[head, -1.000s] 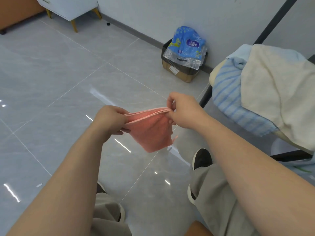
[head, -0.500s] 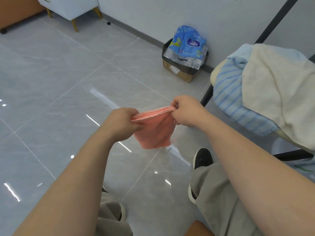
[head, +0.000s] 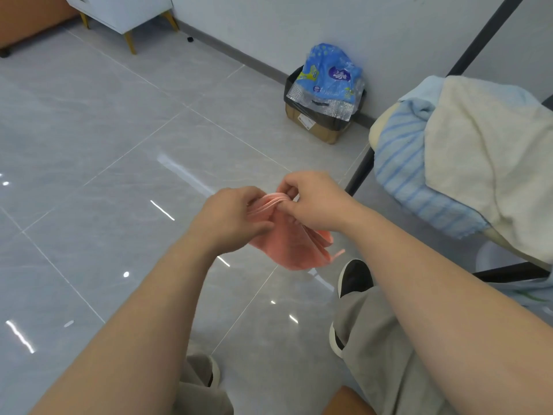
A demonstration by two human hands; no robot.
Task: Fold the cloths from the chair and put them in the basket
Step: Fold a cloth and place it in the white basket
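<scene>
Head view: you have one pink cloth [head: 287,247] up in the air between your two hands, in front of your knees, over the grey tiled floor [head: 119,130] and well to the left of the chair [head: 360,172].

Your left hand [head: 230,217] has its fingers curled, and they pinch the left end of the cloth's top edge against the thumb. Your right hand [head: 314,202] nips the same edge between thumb and forefinger, just beside the left hand, so your knuckles nearly meet. The edge shows several stacked layers between the two grips. The rest of the cloth hangs bunched below both hands, with a thin strip trailing at its lower right. Both bare forearms reach forward from the bottom corners and converge on the cloth.

On the chair you have at least two cloths waiting. One is a cream cloth [head: 484,163], draped on top. The other is a blue-striped cloth [head: 401,163], under it and hanging over the seat's near edge. A plain pale-blue fold at the back may be a third, but the cream cloth covers too much of it to say.

By the wall stands one cardboard box [head: 317,127] with one blue packet [head: 329,76] sticking out of it. One white cabinet [head: 125,10] sits at the top left. One dark shoe [head: 354,275] shows below the cloth.
</scene>
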